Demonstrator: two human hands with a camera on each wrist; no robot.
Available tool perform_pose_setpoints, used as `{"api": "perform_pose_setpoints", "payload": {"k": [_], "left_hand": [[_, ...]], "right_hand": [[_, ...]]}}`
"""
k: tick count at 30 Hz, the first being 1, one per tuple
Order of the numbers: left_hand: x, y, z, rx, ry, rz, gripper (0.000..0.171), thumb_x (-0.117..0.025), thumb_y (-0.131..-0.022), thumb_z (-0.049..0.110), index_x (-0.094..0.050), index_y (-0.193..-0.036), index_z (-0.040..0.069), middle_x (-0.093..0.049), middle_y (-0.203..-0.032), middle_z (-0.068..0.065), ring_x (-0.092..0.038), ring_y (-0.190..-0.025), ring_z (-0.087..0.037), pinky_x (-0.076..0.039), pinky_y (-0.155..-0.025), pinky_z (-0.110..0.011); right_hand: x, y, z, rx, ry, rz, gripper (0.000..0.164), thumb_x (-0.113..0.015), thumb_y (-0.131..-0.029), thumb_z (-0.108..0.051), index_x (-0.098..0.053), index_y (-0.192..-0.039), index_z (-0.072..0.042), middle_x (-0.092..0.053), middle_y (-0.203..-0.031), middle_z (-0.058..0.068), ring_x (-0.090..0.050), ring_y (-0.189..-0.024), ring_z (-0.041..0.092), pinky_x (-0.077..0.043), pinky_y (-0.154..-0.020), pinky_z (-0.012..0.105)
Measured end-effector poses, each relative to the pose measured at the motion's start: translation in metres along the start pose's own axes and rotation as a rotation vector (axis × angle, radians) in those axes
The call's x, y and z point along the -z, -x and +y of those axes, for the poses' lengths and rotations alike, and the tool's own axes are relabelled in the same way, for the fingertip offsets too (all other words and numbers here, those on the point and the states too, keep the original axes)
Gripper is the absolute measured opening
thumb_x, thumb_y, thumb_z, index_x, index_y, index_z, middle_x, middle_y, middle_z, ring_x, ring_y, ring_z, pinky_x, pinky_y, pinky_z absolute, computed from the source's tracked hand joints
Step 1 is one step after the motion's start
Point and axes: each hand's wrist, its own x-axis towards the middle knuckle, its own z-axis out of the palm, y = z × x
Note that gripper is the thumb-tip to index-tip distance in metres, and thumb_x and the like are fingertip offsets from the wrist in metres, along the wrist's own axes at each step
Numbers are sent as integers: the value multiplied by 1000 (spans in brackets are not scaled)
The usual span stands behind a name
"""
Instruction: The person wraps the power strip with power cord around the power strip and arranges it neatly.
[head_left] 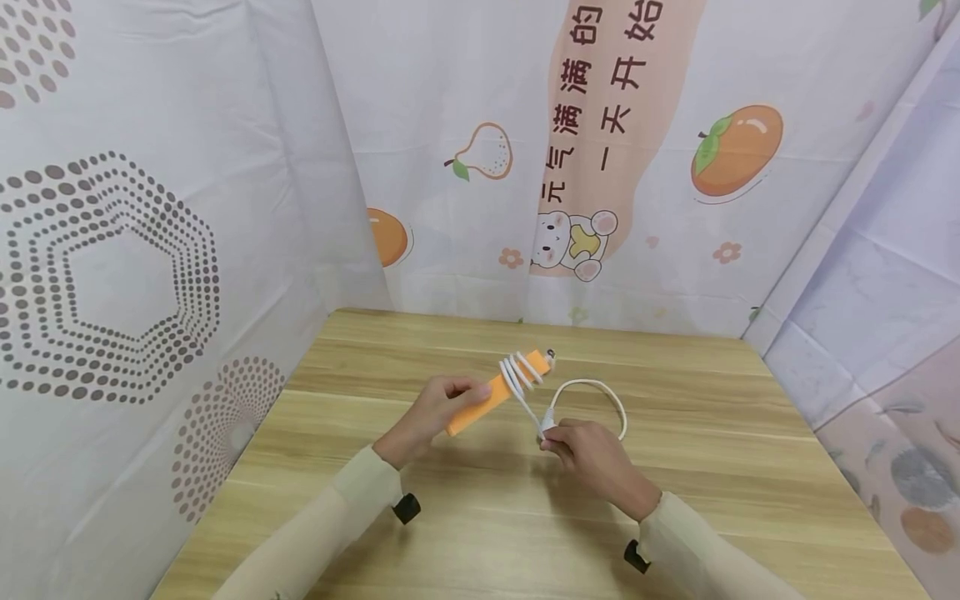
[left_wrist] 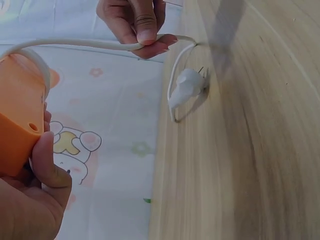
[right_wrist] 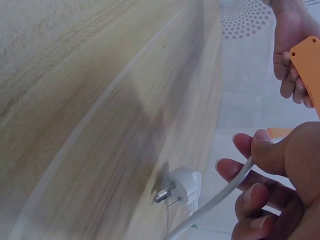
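In the head view, the left hand (head_left: pixel 442 408) holds the low end of a long orange bar (head_left: pixel 491 402) in the middle of the frame, its thumb on top. A white cord (head_left: pixel 512 377) goes round the bar's upper end a few times. Just right of it, the right hand (head_left: pixel 592 454) pinches the cord, and the white plug (head_left: pixel 547 419) is by its fingertips. Both hands are over the wooden counter (head_left: pixel 480 542), with a picture cloth (head_left: pixel 435 275) behind. In the left wrist view, the bar is at the left edge, gripped by the left hand at lower left. The cord runs across the top to the right hand's thumb and finger. In the right wrist view, the right hand is at lower right, pinching the cord. The plug is at bottom middle, pins facing left; it seems to touch the counter, but that's hard to tell.
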Motion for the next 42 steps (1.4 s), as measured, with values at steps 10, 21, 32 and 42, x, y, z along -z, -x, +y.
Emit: {"api": "perform_pose_setpoints", "payload": {"k": [10, 21, 32, 42], "left_hand": [[-3, 3, -2, -9, 30, -56, 39, -69, -96, 38, -76, -108, 1, -70, -97, -6, -57, -86, -20, -48, -74, -32], [-6, 9, -4, -18, 45, -214, 39, -70, -95, 41, -76, -97, 2, -63, -83, -2, -50, -71, -15, -42, -62, -26], [-8, 11, -2, -106, -126, -406, 29, -71, -96, 39, -78, -101, 11, -67, -93, -2, -56, -85, -14, -47, -77, -29], [-17, 12, -4, -136, -184, -530, 25, -73, -94, 39, -79, -98, 15, -65, -87, 2, -56, -81, -10, -45, -75, -25]], "right_hand": [[-1, -5, -2, 0, 16, -2, 9, -79, -90, -18, -75, -83, -21, -60, -73, -15, -48, -62, 1, -42, -55, 25], [-5, -10, 0, -18, 60, 22, 7, -81, -88, -23, -77, -89, -18, -68, -77, -7, -62, -67, 9, -48, -57, 29], [2, -12, -2, -21, 26, 37, 14, -74, -88, -8, -70, -80, -19, -69, -79, -5, -66, -71, 14, -54, -60, 32], [5, -18, -3, 94, 26, -93, 13, -75, -88, -16, -81, -98, -21, -67, -83, -12, -58, -70, 4, -48, -60, 26]]}}
